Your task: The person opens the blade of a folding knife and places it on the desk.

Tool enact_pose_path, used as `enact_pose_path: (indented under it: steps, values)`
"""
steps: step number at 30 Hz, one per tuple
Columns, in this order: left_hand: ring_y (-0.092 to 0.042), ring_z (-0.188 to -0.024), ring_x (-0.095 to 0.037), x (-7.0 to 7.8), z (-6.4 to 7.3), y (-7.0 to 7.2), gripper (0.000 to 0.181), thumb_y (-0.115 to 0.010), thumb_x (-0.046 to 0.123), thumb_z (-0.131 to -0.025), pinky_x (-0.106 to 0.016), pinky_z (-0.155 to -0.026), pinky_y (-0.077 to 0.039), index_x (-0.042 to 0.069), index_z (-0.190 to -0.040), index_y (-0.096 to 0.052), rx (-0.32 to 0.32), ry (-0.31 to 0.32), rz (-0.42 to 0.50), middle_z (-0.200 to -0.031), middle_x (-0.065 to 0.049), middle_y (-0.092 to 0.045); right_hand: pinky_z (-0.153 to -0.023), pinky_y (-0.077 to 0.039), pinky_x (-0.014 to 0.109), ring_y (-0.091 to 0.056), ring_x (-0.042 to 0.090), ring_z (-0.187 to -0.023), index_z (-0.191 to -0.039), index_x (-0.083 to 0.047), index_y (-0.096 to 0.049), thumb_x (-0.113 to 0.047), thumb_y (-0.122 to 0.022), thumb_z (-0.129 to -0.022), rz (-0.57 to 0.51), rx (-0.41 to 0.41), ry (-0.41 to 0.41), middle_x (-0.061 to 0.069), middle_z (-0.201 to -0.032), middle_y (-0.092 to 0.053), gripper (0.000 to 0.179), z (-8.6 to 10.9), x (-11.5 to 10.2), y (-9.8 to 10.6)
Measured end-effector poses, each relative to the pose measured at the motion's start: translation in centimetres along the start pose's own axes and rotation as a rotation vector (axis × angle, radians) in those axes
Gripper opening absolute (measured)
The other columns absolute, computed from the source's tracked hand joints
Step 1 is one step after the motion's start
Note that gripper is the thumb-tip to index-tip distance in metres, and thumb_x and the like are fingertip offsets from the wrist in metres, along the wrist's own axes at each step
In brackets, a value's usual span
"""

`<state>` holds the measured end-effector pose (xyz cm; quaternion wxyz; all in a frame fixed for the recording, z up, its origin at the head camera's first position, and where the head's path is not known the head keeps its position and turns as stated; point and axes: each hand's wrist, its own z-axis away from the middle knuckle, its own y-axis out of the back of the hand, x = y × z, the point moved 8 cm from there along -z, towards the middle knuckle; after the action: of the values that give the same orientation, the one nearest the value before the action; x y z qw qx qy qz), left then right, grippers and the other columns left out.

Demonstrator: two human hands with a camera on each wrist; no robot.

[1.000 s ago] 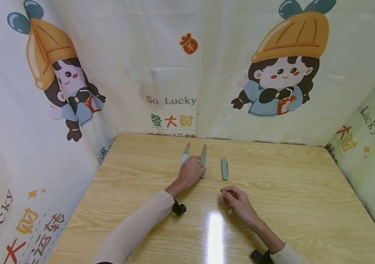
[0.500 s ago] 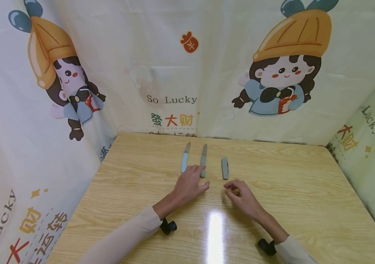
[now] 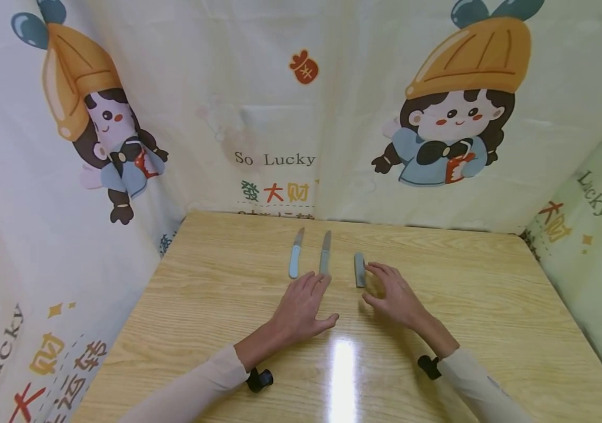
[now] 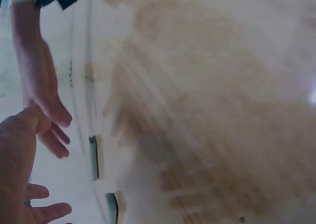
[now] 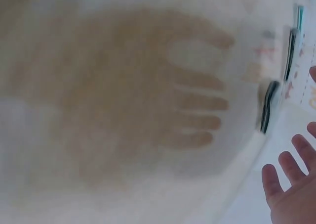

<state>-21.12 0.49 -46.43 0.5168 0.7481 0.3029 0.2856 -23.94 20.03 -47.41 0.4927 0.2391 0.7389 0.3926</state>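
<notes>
Three folding knives lie side by side on the table: a light blue one [image 3: 294,259] and a grey one [image 3: 325,249], both with blades out, and a folded grey one [image 3: 360,271] to their right. My left hand [image 3: 297,310] hovers with spread fingers, its fingertips overlapping the lower end of the unfolded grey knife. Just right of the folded knife is my right hand [image 3: 398,298], fingers and thumb parted around nothing, fingertips close to its side. The right wrist view also has the folded knife [image 5: 268,108] beyond the spread fingers of my right hand [image 5: 296,184].
The wooden table [image 3: 465,305] reaches back to a printed cloth [image 3: 354,117], which hangs behind and along both sides. Black cameras [image 3: 260,380] sit at both wrists. A bright reflection shows on the tabletop near the front.
My left hand has let go of the unfolded grey knife and drawn back toward me, fingers spreading. My right hand has moved forward to the folded knife and its fingers have parted.
</notes>
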Motion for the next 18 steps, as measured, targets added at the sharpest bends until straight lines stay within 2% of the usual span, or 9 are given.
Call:
enact_pose_path:
  steps: [10,14,18]
  values:
    - [-0.036,-0.143,-0.032,1.1,1.2,-0.3,0.089,-0.054,0.069,-0.094,-0.052,-0.113,-0.033,0.003,-0.152,-0.043,-0.022,-0.039,-0.037,-0.151,-0.012,-0.046,-0.108,-0.029,0.069,-0.024,0.048,-0.145,-0.158,0.001,-0.03,-0.026,-0.08,-0.085,0.023,-0.171,-0.021,0.024,-0.162,-0.023,0.092,-2.5,2.4,-0.9]
    - [-0.03,-0.147,-0.033,1.3,1.4,-0.6,0.093,-0.048,0.074,-0.095,-0.053,-0.115,-0.029,0.003,-0.154,-0.04,-0.07,-0.039,-0.049,-0.156,-0.014,-0.041,-0.106,-0.025,0.075,-0.019,0.051,-0.146,-0.158,0.0,-0.029,-0.031,-0.079,-0.082,0.057,-0.227,-0.033,0.025,-0.162,-0.022,0.096,-3.4,2.9,-1.4]
    - [-0.025,-0.149,-0.035,1.4,1.5,-1.2,0.097,-0.043,0.078,-0.093,-0.058,-0.114,-0.028,0.005,-0.157,-0.037,-0.113,-0.044,-0.064,-0.16,-0.016,-0.035,-0.103,-0.024,0.078,-0.02,0.053,-0.144,-0.156,0.001,-0.032,-0.034,-0.077,-0.078,0.116,-0.26,-0.037,0.027,-0.161,-0.024,0.097,-4.4,3.2,-1.5]
